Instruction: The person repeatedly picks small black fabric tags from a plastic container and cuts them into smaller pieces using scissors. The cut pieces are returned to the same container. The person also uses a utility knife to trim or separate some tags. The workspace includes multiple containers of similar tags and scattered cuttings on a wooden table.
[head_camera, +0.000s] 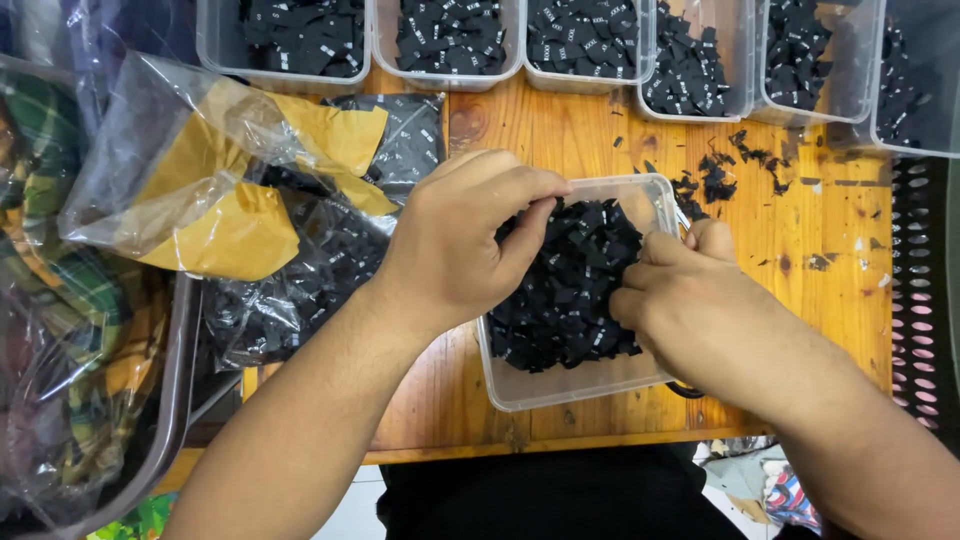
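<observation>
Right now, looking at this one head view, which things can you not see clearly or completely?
- Left hand: its fingertips are buried in the black labels, so whether it pinches one is hidden.
- Right hand: fingers curl into the pile; the same doubt.
- Clear tub: its bottom is covered by the labels.
- Row of tubs: cut off by the top edge.
- Plastic bags: glare and folds blur their contents.

- Your left hand (465, 240) and right hand (690, 300) dig into black labels (570, 285) heaped in a clear tub (560, 385) at mid-frame, fingers curled among them.
- More tubs (450, 70) of labels line the top edge.
- Plastic bags (230, 190), one holding yellow cloth, lie at upper left on the wooden table (830, 230).
</observation>
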